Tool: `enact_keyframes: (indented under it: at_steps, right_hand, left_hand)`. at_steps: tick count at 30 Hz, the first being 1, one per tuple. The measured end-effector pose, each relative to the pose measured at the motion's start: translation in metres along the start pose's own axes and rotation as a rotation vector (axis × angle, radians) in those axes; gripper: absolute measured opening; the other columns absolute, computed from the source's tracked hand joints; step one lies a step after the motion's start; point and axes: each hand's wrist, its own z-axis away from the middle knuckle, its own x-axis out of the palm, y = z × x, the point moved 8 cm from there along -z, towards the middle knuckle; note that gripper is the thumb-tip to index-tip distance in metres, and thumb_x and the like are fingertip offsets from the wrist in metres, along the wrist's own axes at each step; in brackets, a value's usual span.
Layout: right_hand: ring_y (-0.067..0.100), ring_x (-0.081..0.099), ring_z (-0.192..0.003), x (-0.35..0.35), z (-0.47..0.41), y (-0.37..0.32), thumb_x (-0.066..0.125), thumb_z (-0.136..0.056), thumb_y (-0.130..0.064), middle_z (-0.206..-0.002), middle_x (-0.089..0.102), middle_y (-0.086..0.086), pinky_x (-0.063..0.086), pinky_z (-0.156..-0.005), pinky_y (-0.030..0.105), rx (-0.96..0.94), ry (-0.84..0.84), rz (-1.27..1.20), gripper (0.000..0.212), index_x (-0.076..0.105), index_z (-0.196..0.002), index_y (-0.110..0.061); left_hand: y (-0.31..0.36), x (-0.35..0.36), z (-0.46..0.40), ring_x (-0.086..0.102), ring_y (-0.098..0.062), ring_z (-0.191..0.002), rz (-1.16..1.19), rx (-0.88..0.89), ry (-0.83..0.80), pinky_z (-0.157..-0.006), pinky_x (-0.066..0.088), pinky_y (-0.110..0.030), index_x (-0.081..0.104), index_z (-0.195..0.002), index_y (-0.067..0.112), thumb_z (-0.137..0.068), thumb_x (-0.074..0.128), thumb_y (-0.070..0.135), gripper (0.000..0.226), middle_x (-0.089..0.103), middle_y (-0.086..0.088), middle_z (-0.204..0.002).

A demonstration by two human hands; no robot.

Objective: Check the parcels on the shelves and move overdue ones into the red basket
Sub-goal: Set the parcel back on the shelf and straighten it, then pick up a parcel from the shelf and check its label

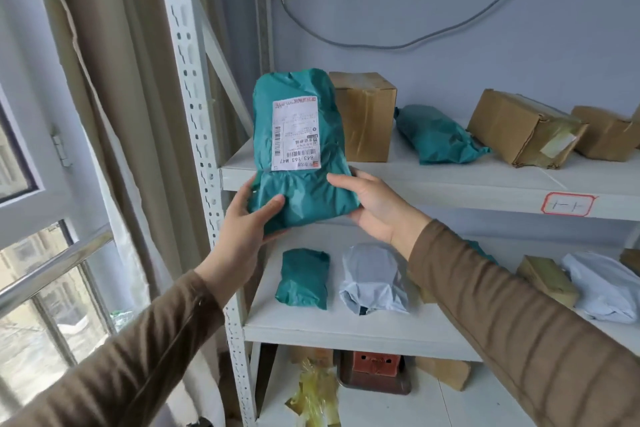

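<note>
I hold a teal plastic parcel (304,191) upright in front of the upper shelf (450,189), its white shipping label facing me upside down. My left hand (247,229) grips its lower left corner, thumb across the front. My right hand (375,206) clasps its lower right edge. On the upper shelf stand a cardboard box (367,116), another teal parcel (436,135) and two more boxes (523,128). The lower shelf (346,329) carries a small teal parcel (303,279), a grey-white bag (375,279), a box (547,279) and a white bag (606,286). No red basket is in sight.
A white perforated shelf post (197,114) rises left of the parcel, with beige curtains (114,80) and a window with a metal rail (52,267) beyond. Under the lower shelf sit a reddish-brown item (375,371), a yellow plastic wrap (317,392) and a box (445,373). A cable hangs on the wall.
</note>
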Motion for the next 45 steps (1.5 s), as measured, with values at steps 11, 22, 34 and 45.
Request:
enact_keyframes:
  at_steps: [11,22,34,45]
  right_hand:
    - [0.043,0.061,-0.122,0.033,-0.116,-0.014,0.044,-0.105,0.003,-0.144,0.054,0.022,0.054,-0.096,0.044,-0.013,0.206,-0.135,0.052,0.04,-0.154,-0.013]
    - [0.042,0.053,-0.134,0.035,-0.168,-0.006,0.051,-0.104,-0.004,-0.155,0.042,0.02,0.046,-0.113,0.049,0.027,0.28,-0.17,0.057,0.029,-0.157,-0.012]
    - [0.013,0.064,-0.098,-0.018,-0.102,-0.113,0.054,-0.098,-0.017,-0.111,0.069,-0.012,0.054,-0.081,0.032,-0.743,0.565,0.858,0.019,0.068,-0.106,-0.028]
    - [0.024,0.049,-0.134,-0.112,-0.134,-0.133,0.058,-0.099,-0.048,-0.151,0.048,0.003,0.04,-0.109,0.038,-0.265,0.707,0.361,0.062,0.04,-0.152,-0.02]
  left_hand:
    - [0.047,-0.026,-0.178,0.069,-0.023,-0.096,-0.206,-0.063,0.091,-0.066,0.065,-0.029,0.05,-0.146,0.003,-0.103,0.051,-0.004,0.043,0.063,-0.015,-0.129]
    - [0.031,-0.043,-0.257,0.064,-0.03,-0.112,-0.436,-0.146,0.15,-0.083,0.058,-0.034,0.05,-0.145,0.006,-0.101,0.062,0.003,0.046,0.059,-0.015,-0.134]
    - [0.097,0.022,-0.232,0.05,-0.03,-0.139,-1.002,0.43,0.06,-0.114,0.045,-0.045,0.049,-0.152,0.02,-0.1,0.066,0.035,0.057,0.048,-0.005,-0.157]
    - [0.052,0.158,-0.222,0.053,-0.017,-0.113,-0.398,-0.104,-0.264,-0.098,0.037,-0.027,0.051,-0.136,0.014,-0.104,0.05,0.054,0.051,0.054,0.0,-0.13]
